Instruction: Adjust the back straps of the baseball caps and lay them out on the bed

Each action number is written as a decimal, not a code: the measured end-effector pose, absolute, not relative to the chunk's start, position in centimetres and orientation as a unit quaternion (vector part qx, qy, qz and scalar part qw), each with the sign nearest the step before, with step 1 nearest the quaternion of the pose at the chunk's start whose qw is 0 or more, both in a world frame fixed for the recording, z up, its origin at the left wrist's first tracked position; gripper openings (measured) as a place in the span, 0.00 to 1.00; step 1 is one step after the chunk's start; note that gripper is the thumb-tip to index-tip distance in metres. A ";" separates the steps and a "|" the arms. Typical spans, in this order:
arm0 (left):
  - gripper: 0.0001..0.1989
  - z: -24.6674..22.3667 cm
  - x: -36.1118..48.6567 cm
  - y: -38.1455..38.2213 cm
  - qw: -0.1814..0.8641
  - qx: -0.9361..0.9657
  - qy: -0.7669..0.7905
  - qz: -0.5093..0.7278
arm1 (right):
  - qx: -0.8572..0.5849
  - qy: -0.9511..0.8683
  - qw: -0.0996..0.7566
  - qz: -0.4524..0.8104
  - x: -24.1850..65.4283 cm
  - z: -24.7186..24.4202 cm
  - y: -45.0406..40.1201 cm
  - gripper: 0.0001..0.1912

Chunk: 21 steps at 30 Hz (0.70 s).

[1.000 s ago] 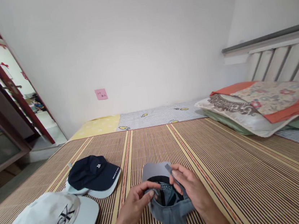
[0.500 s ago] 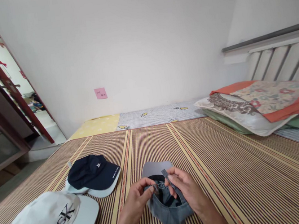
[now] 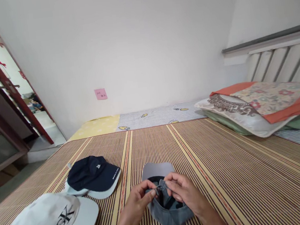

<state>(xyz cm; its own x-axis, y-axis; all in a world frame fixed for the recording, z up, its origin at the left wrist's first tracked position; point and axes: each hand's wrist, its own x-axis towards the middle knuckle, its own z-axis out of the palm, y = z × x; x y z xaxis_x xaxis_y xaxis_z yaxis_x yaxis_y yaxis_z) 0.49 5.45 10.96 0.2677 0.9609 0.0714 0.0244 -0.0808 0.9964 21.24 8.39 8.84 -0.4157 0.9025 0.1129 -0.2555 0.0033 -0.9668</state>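
A grey-blue baseball cap [image 3: 169, 216] lies on the striped mat in front of me, its lighter grey brim [image 3: 157, 168] pointing away. Its inside faces up between my hands. My left hand [image 3: 138, 198] pinches one end of the cap's back strap, near what looks like a small buckle too tiny to make out. In my right hand [image 3: 185, 192], thumb and fingers are closed on the other strap [image 3: 162, 183], whose tip points left toward the left fingertips. The two ends are very close together; whether they touch I cannot tell.
To the left lie a white cap [image 3: 40, 224] with black letters and a navy cap [image 3: 88, 175] resting on a pale one. Pillows [image 3: 238, 116] are piled at the right. A pink note [image 3: 100, 94] sticks to the wall behind the bamboo mat [image 3: 153, 141].
My right hand has turned the strap it pinches, so its tip has swung from upward to leftward, nearer my left fingers. The left hand has barely moved. The cap stays in place.
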 end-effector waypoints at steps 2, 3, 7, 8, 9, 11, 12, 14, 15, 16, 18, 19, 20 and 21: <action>0.18 11.1 0.5 5.3 0.532 0.595 0.419 0.434 | -0.288 -0.552 0.436 0.650 21.2 8.9 8.2 0.24; 0.19 11.2 0.6 5.3 0.532 0.597 0.419 0.431 | -0.286 -0.556 0.429 0.652 21.1 8.9 8.1 0.24; 0.19 11.0 0.6 5.2 0.541 0.595 0.415 0.426 | -0.286 -0.569 0.420 0.647 20.9 8.7 8.0 0.23; 0.19 11.0 0.6 5.2 0.543 0.593 0.415 0.427 | -0.286 -0.572 0.419 0.645 20.9 8.6 8.0 0.23; 0.19 10.9 0.6 5.2 0.545 0.591 0.414 0.427 | -0.286 -0.574 0.419 0.643 20.9 8.6 8.0 0.24; 0.20 10.8 0.5 5.2 0.546 0.591 0.413 0.426 | -0.286 -0.576 0.419 0.641 20.9 8.5 8.1 0.24; 0.20 10.8 0.5 5.2 0.547 0.591 0.412 0.426 | -0.288 -0.576 0.420 0.640 20.9 8.5 8.1 0.23; 0.20 10.9 0.6 5.1 0.549 0.592 0.410 0.424 | -0.293 -0.572 0.427 0.636 20.9 8.6 8.1 0.23; 0.20 10.9 0.6 5.1 0.551 0.591 0.409 0.424 | -0.296 -0.570 0.431 0.634 20.9 8.6 8.1 0.24; 0.20 10.9 0.6 5.1 0.553 0.590 0.408 0.424 | -0.299 -0.568 0.435 0.632 20.9 8.6 8.1 0.24; 0.19 10.9 0.6 5.1 0.555 0.589 0.405 0.426 | -0.298 -0.569 0.434 0.631 20.9 8.7 8.1 0.24; 0.19 10.9 0.6 5.1 0.556 0.589 0.403 0.427 | -0.297 -0.572 0.428 0.634 20.9 8.8 8.0 0.24; 0.19 10.8 0.6 5.2 0.558 0.587 0.401 0.428 | -0.296 -0.576 0.419 0.636 20.9 8.8 8.0 0.24; 0.19 10.7 0.6 5.2 0.559 0.586 0.399 0.430 | -0.296 -0.579 0.411 0.639 20.9 8.9 7.9 0.23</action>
